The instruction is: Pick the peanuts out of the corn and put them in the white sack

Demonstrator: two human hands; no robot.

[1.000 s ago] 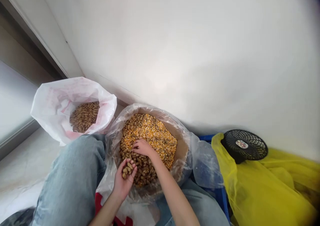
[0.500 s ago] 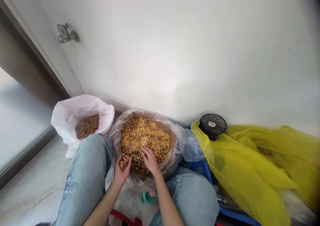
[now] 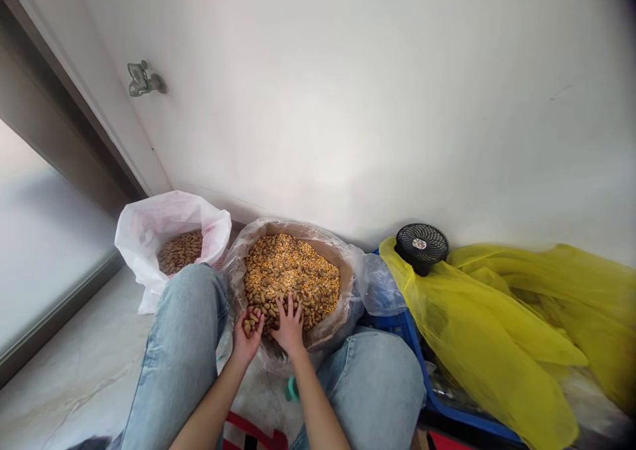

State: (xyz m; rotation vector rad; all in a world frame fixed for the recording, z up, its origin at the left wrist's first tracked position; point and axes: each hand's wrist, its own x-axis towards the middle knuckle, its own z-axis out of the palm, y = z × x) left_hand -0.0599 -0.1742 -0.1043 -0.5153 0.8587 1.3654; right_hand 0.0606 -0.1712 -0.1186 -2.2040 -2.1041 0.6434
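Note:
Several unshelled peanuts point(image 3: 251, 321) rest in the cupped palm of my left hand point(image 3: 247, 337), its fingers curled around them at the near left of the open sack. My right hand point(image 3: 289, 324) lies palm down on the mix with its fingers spread, touching the peanuts close beside my left hand. The clear-lined sack point(image 3: 350, 264) stands between my knees. Inside it, yellow corn kernels point(image 3: 288, 248) are mixed with peanuts in the shell, and peanuts lie thicker at the near side.
A white bag point(image 3: 130, 238) with more peanuts stands at the left, beyond my knee. To the right, a black fan point(image 3: 422, 246) and yellow netting point(image 3: 487, 324) lie on a blue crate point(image 3: 415, 344). A tap point(image 3: 145, 80) juts from the wall point(image 3: 348, 92) behind.
My right hand has drawn back from the middle of the mix to its near side, and its fingers have spread. My left hand still cups peanuts. The camera view has also shifted.

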